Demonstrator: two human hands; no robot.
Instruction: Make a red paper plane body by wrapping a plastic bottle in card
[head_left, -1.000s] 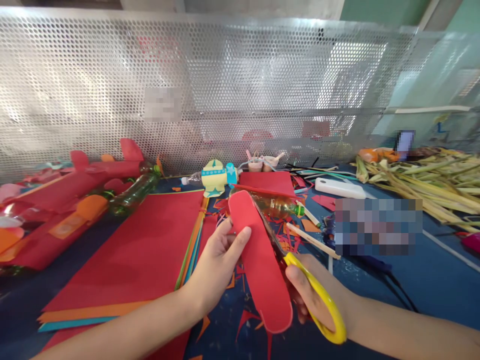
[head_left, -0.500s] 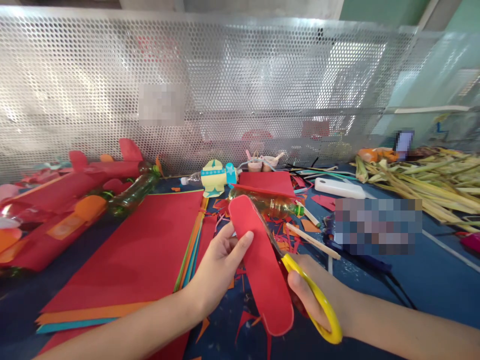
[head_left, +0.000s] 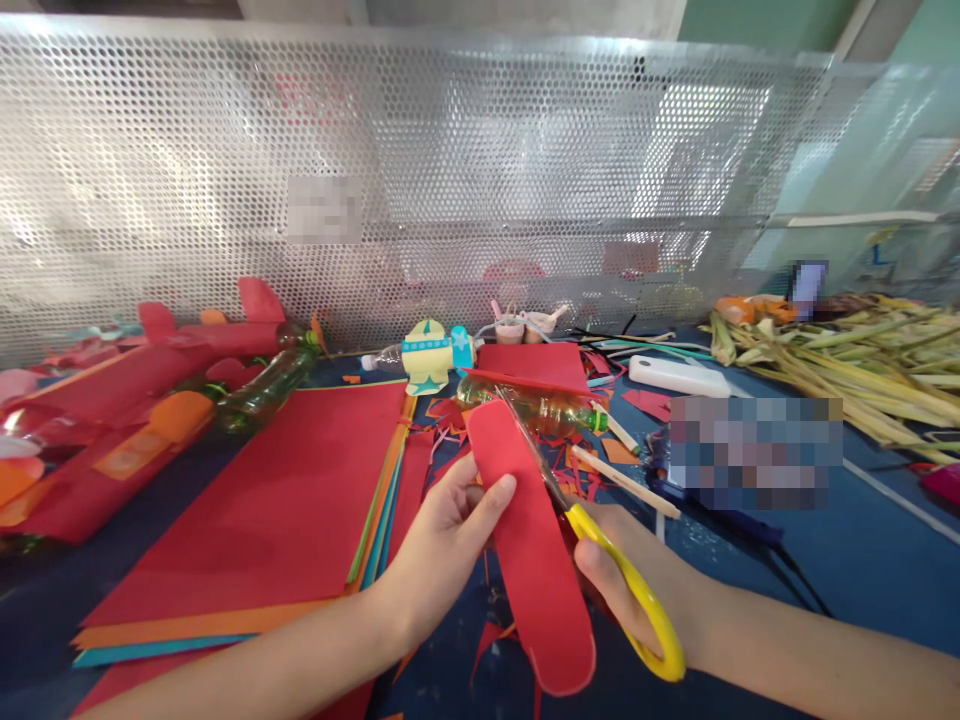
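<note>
A long red paper strip (head_left: 536, 570) with rounded ends is pinched between the thumb and fingers of my left hand (head_left: 457, 520), tilted with its lower end toward me. My right hand (head_left: 637, 570) grips yellow-handled scissors (head_left: 626, 575), its thumb through the visible loop. The metal blades point up and to the left along the strip's right edge; whether they touch the paper I cannot tell. Beneath the hands, red and orange paper scraps (head_left: 495, 640) litter the dark blue table. Just behind the strip lies a clear bottle (head_left: 555, 408) with a green cap.
Left of my arm lies a stack of coloured paper (head_left: 262, 500), red on top. Red paper-covered bottles (head_left: 127, 380) lie farther left. A yellow-and-blue decorated bottle (head_left: 427, 355), small cups (head_left: 510, 328) and a white device (head_left: 679, 376) sit behind. Dried stalks (head_left: 862, 360) cover the right rear.
My left hand and the red paper strip have shifted slightly down and to the right. The scissors and my right hand stay almost in the same spot.
</note>
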